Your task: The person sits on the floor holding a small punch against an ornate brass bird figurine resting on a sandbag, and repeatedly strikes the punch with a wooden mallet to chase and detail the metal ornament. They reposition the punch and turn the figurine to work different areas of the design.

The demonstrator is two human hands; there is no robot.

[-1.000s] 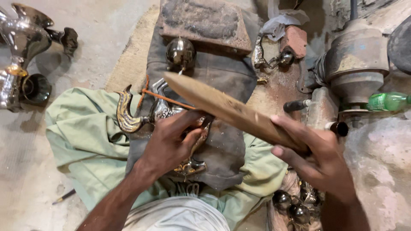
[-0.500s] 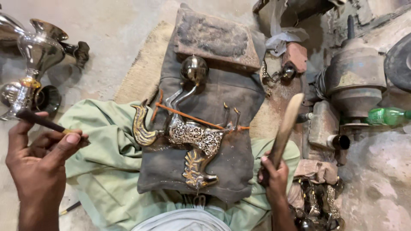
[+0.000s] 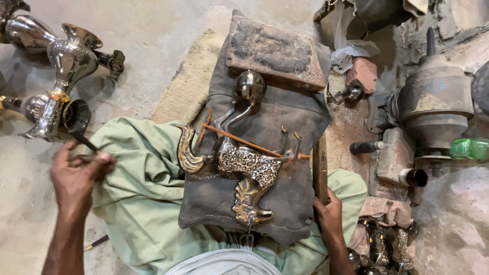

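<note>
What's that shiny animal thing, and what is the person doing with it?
A person sits on the floor with a dark padded cloth over their lap. On it lies a shiny metal horse figure, on its side, with an orange cord across it. The left hand pinches a thin dark tool off to the side. The right hand grips a wooden stick beside the cloth. Neither hand touches the horse. Silver vases stand nearby.

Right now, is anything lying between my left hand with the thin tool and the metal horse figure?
Only the bare green cloth lies between the left hand, holding the thin tool, and the horse figure; nothing else visible blocks it.
</note>
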